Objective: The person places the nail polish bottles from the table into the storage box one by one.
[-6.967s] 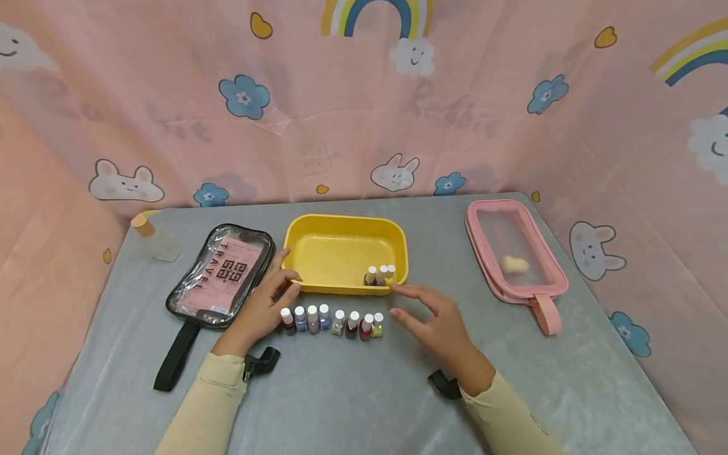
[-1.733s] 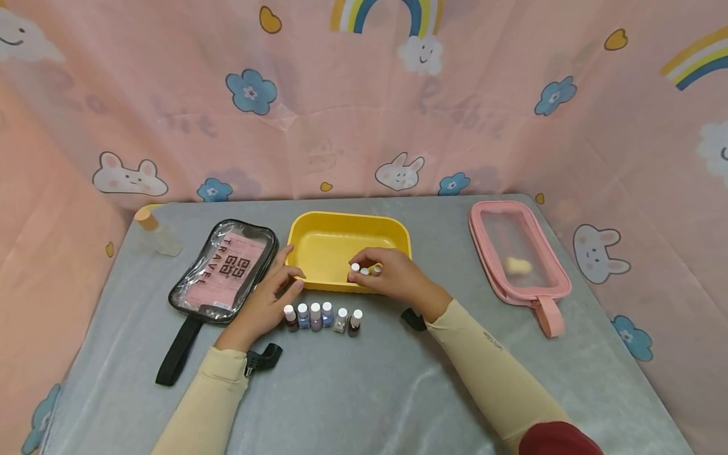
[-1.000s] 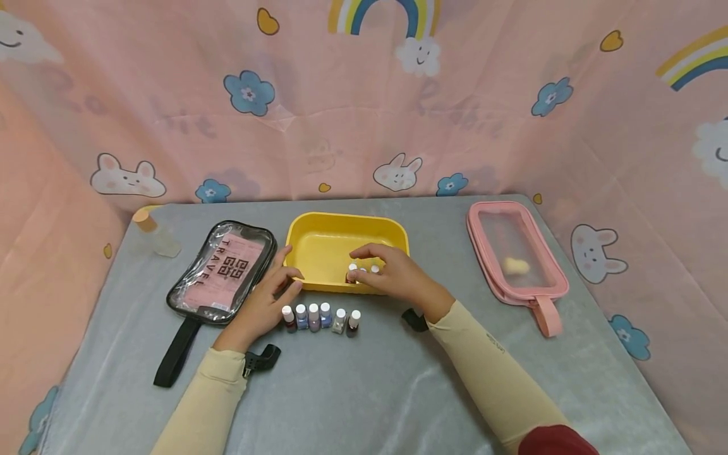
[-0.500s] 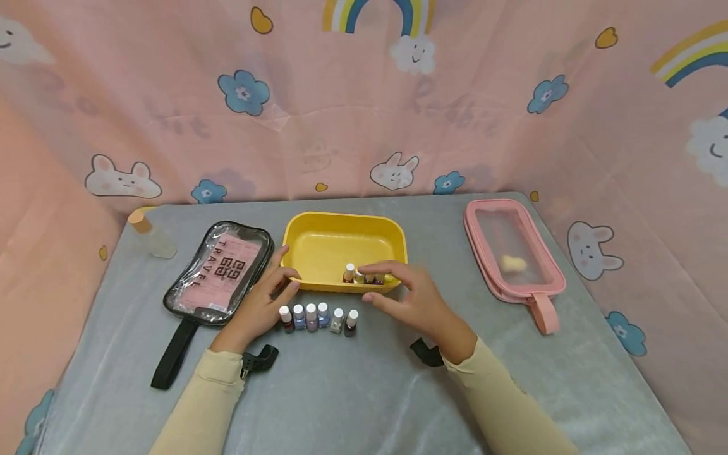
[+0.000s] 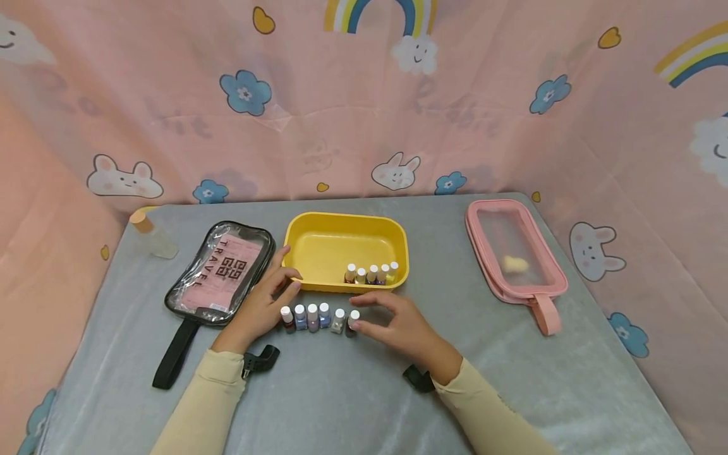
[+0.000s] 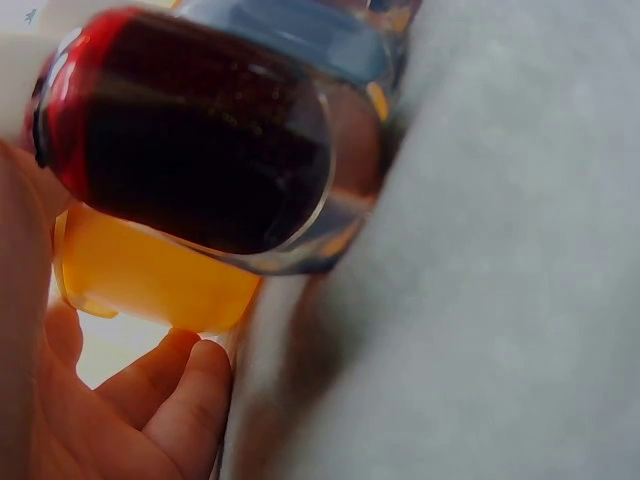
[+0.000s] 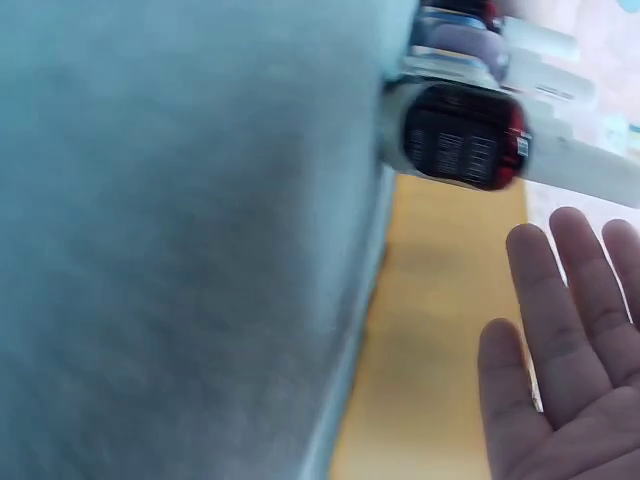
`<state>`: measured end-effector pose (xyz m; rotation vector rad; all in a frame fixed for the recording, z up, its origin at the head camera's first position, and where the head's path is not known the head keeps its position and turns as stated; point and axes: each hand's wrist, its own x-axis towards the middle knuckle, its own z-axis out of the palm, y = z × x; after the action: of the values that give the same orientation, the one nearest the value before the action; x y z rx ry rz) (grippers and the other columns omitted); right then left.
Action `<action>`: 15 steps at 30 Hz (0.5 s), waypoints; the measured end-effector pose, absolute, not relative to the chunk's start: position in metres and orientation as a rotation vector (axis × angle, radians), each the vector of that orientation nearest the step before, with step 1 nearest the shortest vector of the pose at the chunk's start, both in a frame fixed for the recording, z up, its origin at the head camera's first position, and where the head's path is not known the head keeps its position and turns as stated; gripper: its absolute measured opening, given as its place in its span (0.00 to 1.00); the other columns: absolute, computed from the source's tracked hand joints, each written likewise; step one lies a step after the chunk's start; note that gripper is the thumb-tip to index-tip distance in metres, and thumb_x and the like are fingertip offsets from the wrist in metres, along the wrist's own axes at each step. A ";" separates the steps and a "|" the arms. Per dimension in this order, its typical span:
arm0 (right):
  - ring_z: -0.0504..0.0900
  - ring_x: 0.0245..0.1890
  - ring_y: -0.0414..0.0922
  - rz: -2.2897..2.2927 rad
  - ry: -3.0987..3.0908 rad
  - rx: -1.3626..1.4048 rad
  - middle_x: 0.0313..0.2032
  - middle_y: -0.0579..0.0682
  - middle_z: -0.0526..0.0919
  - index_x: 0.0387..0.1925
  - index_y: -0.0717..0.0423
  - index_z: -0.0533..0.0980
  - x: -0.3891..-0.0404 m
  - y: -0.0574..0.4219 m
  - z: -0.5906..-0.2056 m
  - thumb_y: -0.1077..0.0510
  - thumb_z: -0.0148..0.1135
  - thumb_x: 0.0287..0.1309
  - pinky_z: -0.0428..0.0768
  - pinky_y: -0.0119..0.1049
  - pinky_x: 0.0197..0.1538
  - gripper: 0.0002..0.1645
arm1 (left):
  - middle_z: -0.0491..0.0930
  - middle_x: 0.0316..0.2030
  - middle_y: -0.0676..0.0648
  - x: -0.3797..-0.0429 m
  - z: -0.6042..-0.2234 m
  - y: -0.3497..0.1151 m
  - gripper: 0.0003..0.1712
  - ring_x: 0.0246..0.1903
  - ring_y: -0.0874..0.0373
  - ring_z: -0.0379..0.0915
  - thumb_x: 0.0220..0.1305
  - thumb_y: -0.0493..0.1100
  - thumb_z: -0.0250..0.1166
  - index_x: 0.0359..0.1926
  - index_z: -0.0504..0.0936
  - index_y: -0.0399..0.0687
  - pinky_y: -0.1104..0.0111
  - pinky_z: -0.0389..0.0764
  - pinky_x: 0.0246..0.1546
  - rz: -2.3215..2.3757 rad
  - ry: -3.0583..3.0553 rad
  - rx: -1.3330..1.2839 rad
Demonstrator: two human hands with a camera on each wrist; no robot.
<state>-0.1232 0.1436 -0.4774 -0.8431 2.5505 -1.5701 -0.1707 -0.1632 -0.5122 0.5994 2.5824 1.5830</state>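
In the head view, my left hand (image 5: 264,309) rests at the front left corner of a yellow tray (image 5: 318,218), fingers loosely bent and touching its rim. My right hand (image 5: 400,322) is beside the right end of a row of small nail polish bottles on the table. Its thumb and forefinger are spread around the dark end bottle (image 5: 352,323), thumb tip overlapping it. The right wrist view has the fingers (image 7: 560,350) extended, apart from the dark bottle (image 7: 460,135). Several white-capped bottles (image 5: 372,275) stand along the tray's front wall. A dark red bottle (image 6: 200,130) fills the left wrist view.
A clear black-edged travel pouch (image 5: 227,272) lies left of the tray, under the left hand's side. A glass bottle with a wooden-look cap (image 5: 155,237) lies behind it. A pink clear pouch (image 5: 517,249) is at the right on the grey cloth (image 5: 352,404).
Over seven seconds a red and a yellow bottle have gone from the row's right end into the tray. My right hand has since left the tray for the row; the left stays put.
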 end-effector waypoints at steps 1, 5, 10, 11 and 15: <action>0.85 0.57 0.43 -1.557 2.547 -0.816 0.53 0.44 0.89 0.55 0.55 0.85 -0.123 0.143 -0.479 0.59 0.79 0.60 0.80 0.48 0.65 0.21 | 0.41 0.85 0.53 -0.171 -0.512 -0.163 0.09 0.82 0.44 0.40 0.83 0.49 0.57 0.53 0.78 0.53 0.41 0.61 0.74 1.584 2.582 0.601; 0.84 0.56 0.41 -1.519 2.530 -0.740 0.52 0.39 0.89 0.55 0.50 0.86 -0.123 0.141 -0.482 0.56 0.78 0.63 0.80 0.49 0.64 0.19 | 0.41 0.85 0.53 -0.171 -0.512 -0.163 0.08 0.82 0.44 0.40 0.82 0.49 0.58 0.53 0.78 0.53 0.41 0.61 0.74 1.592 2.583 0.606; 0.85 0.53 0.41 -1.523 2.508 -0.664 0.48 0.40 0.89 0.51 0.49 0.87 -0.124 0.139 -0.482 0.56 0.78 0.63 0.82 0.51 0.62 0.15 | 0.41 0.85 0.53 -0.171 -0.511 -0.163 0.08 0.82 0.44 0.39 0.82 0.49 0.58 0.53 0.78 0.53 0.41 0.60 0.75 1.596 2.577 0.602; 0.86 0.52 0.42 -1.529 2.499 -0.649 0.48 0.41 0.90 0.50 0.50 0.87 -0.124 0.138 -0.482 0.57 0.78 0.63 0.82 0.51 0.61 0.14 | 0.41 0.85 0.53 -0.171 -0.511 -0.163 0.08 0.83 0.44 0.39 0.82 0.49 0.58 0.53 0.78 0.53 0.41 0.60 0.75 1.595 2.576 0.600; 0.86 0.51 0.43 -1.576 2.460 -0.608 0.47 0.42 0.90 0.49 0.51 0.87 -0.123 0.138 -0.480 0.57 0.77 0.64 0.82 0.52 0.62 0.13 | 0.41 0.85 0.53 -0.170 -0.511 -0.163 0.08 0.83 0.44 0.39 0.82 0.49 0.58 0.53 0.78 0.53 0.41 0.60 0.75 1.593 2.572 0.591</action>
<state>-0.1230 0.1377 -0.4802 -0.6081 2.4604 -1.5763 -0.1702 -0.1626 -0.5114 0.5908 2.5720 1.5932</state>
